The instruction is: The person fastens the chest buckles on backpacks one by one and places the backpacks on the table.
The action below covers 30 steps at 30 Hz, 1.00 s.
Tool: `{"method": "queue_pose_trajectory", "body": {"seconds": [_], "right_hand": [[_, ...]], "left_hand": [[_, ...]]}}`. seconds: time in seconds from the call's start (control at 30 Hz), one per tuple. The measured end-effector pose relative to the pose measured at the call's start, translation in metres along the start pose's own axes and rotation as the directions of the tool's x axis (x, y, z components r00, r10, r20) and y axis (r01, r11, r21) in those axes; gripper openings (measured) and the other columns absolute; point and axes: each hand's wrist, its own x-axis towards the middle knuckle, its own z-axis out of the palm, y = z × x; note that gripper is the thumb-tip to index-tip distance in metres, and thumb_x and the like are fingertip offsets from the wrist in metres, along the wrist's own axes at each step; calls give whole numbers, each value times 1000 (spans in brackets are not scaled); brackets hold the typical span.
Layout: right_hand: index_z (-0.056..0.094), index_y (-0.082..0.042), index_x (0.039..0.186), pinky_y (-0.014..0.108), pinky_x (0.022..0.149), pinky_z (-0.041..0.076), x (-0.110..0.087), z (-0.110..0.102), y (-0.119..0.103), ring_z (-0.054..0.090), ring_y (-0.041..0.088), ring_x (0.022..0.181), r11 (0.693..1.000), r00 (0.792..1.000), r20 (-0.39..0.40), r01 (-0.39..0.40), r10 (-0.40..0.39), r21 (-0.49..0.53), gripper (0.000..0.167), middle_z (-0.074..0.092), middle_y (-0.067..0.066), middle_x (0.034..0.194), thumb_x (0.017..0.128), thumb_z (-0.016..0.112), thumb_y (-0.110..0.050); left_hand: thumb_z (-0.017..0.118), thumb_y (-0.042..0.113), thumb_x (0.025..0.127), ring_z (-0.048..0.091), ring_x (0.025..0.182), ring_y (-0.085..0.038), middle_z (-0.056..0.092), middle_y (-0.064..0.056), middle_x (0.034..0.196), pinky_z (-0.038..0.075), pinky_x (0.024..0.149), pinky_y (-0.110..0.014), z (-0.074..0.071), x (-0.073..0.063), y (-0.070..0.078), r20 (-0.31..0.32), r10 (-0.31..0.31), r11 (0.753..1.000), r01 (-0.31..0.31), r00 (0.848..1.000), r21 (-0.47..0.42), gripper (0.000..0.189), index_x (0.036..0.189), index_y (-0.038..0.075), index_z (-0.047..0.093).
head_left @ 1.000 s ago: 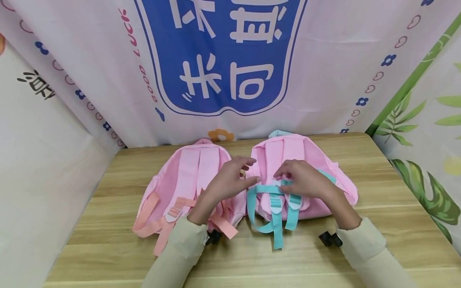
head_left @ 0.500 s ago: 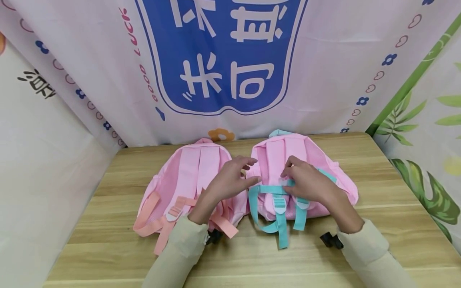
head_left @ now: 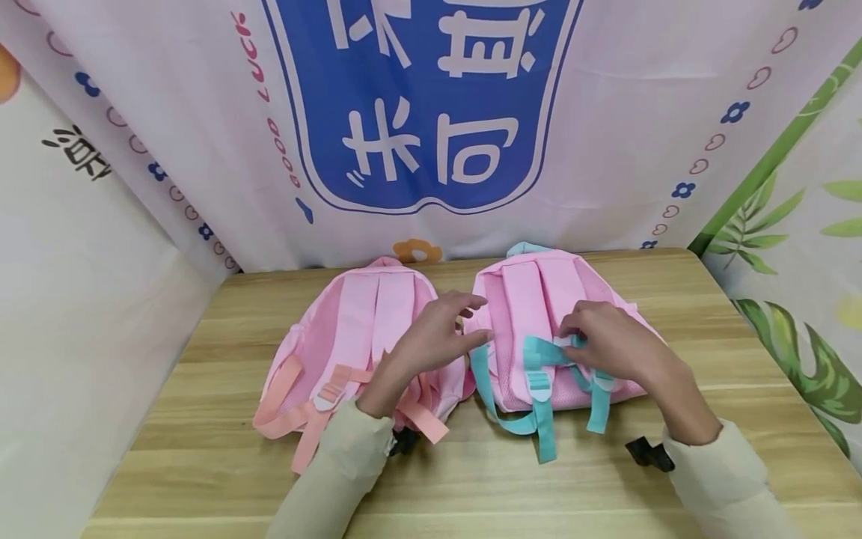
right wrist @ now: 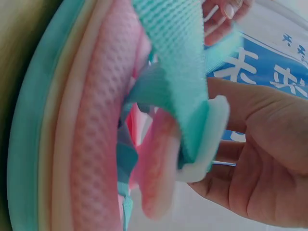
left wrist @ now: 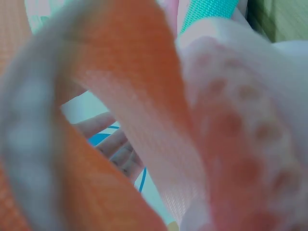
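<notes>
Two pink backpacks lie side by side, straps up. My left hand (head_left: 441, 337) hovers over the right side of the left backpack (head_left: 315, 337), its thumb and fingers apart with nothing between them. An orange strap (left wrist: 139, 106) crosses close in front of the left wrist camera, with fingers seen behind it. On the right backpack (head_left: 494, 314), my right hand (head_left: 616, 340) pinches the right shoulder strap (head_left: 560, 288) near its lower end, where teal webbing (head_left: 539, 352) runs under the fingers. A white buckle (right wrist: 219, 120) shows beside that hand in the right wrist view.
The wooden table (head_left: 202, 479) carries both backpacks near its back edge. Behind it hangs a printed cloth (head_left: 606, 150), with further cloths at left and right. Loose orange (head_left: 423, 421) and teal strap ends (head_left: 545, 442) trail onto the tabletop.
My right hand has moved to the right, drawing the right shoulder strap and its teal webbing along and away from the other strap. The left hand has stayed nearly in place.
</notes>
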Motion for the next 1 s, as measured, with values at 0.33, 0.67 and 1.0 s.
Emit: {"method": "queue_pose_trajectory", "body": {"seconds": [0.33,0.67,1.0], "right_hand": [[81,0,112,54,91,64,-16,-5,23,74,29,96,1000,999,-27,-24,24,0,35,81,12,106,79,93,-1],[81,-2,110,48,84,64,-22,-7,36,66,19,86,1000,999,-48,3,-2,23,33,78,5,98,81,82,12],[81,-2,112,44,81,65,-25,-11,39,68,19,87,999,997,-73,16,-13,45,31,78,5,100,82,83,7]], "left_hand": [[77,28,100,64,129,-34,63,-15,146,61,103,-47,7,1,6,33,10,1000,-10,999,7,57,149,5,61],[77,28,100,64,128,-30,63,-14,146,60,103,-46,12,0,8,40,24,999,-25,999,23,56,150,6,60],[76,27,100,64,129,-31,65,-16,145,59,104,-45,17,3,16,70,53,998,-54,996,13,56,150,5,60]]}}
